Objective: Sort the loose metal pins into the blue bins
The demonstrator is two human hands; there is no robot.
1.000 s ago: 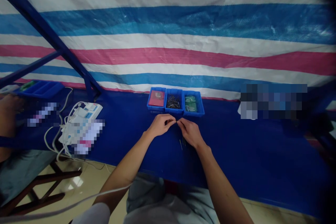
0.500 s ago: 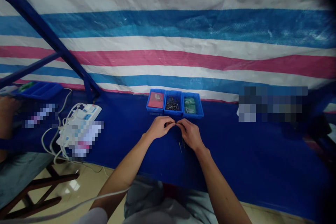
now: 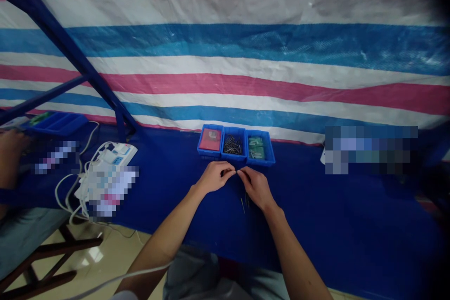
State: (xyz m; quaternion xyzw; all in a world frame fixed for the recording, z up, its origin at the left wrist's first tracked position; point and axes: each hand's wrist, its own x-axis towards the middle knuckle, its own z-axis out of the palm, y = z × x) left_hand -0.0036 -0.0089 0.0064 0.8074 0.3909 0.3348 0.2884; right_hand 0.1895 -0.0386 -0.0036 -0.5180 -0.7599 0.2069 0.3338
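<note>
My left hand [image 3: 216, 176] and my right hand [image 3: 256, 184] meet fingertip to fingertip just in front of three blue bins. Both are closed in a pinch; whatever they hold is too small to make out. A few thin metal pins [image 3: 243, 205] lie on the blue table beside and partly under my right hand. The left bin [image 3: 210, 153] has a flat red piece [image 3: 211, 138] in it. Many dark thin metal pieces [image 3: 232, 144] fill the middle bin [image 3: 234, 156]. In the right bin [image 3: 262, 161] are green packets [image 3: 256, 147] with pale parts.
White power strips and cables [image 3: 117, 153] lie to the left, beside a blurred-out item. Farther left are a blue divided tray [image 3: 61, 124] and another person's hand [image 3: 12, 150]. A blue metal frame [image 3: 66, 49] slants in front of the striped sheet [image 3: 225, 63]. A pixelated object sits at right.
The view has tilted up slightly, so the bins and hands appear lower. My hands stay pinched together, with a slightly wider gap showing between their fingertips.
</note>
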